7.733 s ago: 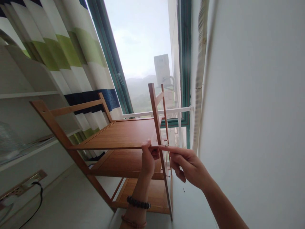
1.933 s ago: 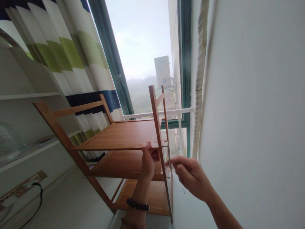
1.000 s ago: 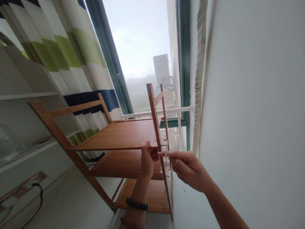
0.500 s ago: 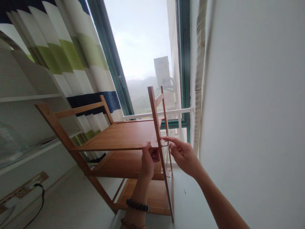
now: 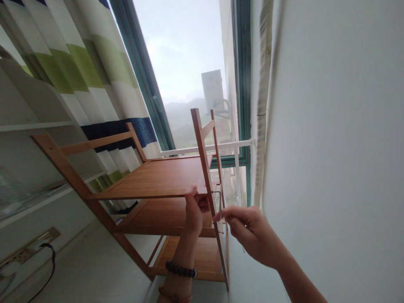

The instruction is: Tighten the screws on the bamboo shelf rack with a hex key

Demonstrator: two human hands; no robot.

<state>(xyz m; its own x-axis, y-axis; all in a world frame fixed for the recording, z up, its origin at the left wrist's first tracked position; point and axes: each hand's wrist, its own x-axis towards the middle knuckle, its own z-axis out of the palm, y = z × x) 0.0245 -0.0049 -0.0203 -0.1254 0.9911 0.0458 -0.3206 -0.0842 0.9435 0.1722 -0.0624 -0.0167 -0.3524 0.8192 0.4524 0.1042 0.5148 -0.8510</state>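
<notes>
A wooden three-tier rack [image 5: 158,179] stands before a window, seen with the view tilted. My left hand [image 5: 193,212], bead bracelets on its wrist, grips the front edge of the top shelf beside the right upright post [image 5: 203,162]. My right hand [image 5: 249,233] is closed in a pinch on a small L-shaped metal hex key [image 5: 219,202]. The key's short end sits in a fitting on the outer side of that post, and its long arm hangs down into my fingers.
A white wall [image 5: 331,147] fills the right side, close to the rack. A striped curtain [image 5: 78,71] and teal window frame [image 5: 240,84] lie behind. White shelving [image 5: 34,126] stands at the left, with a power strip and black cable [image 5: 34,252] low on the left.
My right hand dropped from the top of the hex key to below it and now pinches its long arm, which hangs down. My left hand stayed on the shelf edge. The view shifted slightly.
</notes>
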